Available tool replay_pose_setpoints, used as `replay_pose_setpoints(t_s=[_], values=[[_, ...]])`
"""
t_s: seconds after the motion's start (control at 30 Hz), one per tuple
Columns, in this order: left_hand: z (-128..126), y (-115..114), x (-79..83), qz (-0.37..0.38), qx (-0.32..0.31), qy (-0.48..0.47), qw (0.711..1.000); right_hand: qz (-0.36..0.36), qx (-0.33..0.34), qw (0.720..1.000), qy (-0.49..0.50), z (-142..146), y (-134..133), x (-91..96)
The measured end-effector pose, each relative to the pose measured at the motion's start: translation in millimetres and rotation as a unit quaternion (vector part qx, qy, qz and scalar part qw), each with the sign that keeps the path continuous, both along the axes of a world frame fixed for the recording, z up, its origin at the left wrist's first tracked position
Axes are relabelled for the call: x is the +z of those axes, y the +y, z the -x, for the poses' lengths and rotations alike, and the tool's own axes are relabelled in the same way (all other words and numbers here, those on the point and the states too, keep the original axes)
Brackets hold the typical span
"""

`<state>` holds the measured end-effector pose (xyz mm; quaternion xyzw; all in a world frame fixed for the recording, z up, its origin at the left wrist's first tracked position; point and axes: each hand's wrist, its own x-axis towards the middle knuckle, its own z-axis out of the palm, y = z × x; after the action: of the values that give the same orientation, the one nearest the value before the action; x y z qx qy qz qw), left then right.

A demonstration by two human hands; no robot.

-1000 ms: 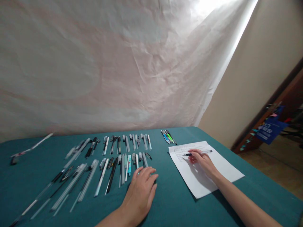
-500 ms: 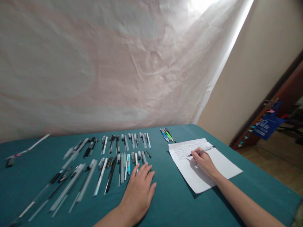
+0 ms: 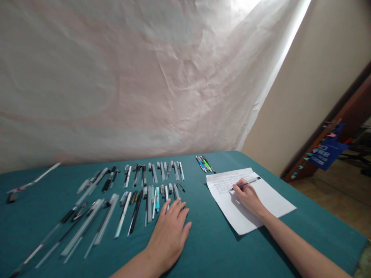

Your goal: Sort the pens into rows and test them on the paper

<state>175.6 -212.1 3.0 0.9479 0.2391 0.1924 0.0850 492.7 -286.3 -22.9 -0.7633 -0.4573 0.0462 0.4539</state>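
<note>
My right hand (image 3: 247, 196) is closed around a dark pen (image 3: 248, 182), with the tip resting on a white sheet of paper (image 3: 272, 200) that carries a few written lines near its top edge. My left hand (image 3: 171, 233) lies flat and open on the teal tablecloth (image 3: 208, 247), fingers stretched out, its fingertips touching the near end of a row of pens (image 3: 145, 202). A second row of pens (image 3: 153, 173) lies farther back.
Several long pens and refills (image 3: 84, 226) fan out at the left. A small group of coloured pens (image 3: 205, 164) lies beyond the paper. A crumpled white sheet (image 3: 130, 77) hangs behind the table. A doorway with a blue sign (image 3: 327, 152) is at the right.
My right hand has shifted the pen slightly across the top of the paper. The view has drifted a little; my left hand stays flat on the cloth.
</note>
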Motion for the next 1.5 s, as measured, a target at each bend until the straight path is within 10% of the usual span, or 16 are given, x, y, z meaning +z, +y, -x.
replay_pose_setpoints(t_s=[1.17,1.5], values=[[3,2,-1.3,0.039,0.001,0.006,0.999,-0.016,0.006,0.997,0.081,0,-3,-0.7],[15,2,6.1,0.093,-0.020,-0.015,0.995,0.000,0.173,0.985,-0.021,73,26,30.0]])
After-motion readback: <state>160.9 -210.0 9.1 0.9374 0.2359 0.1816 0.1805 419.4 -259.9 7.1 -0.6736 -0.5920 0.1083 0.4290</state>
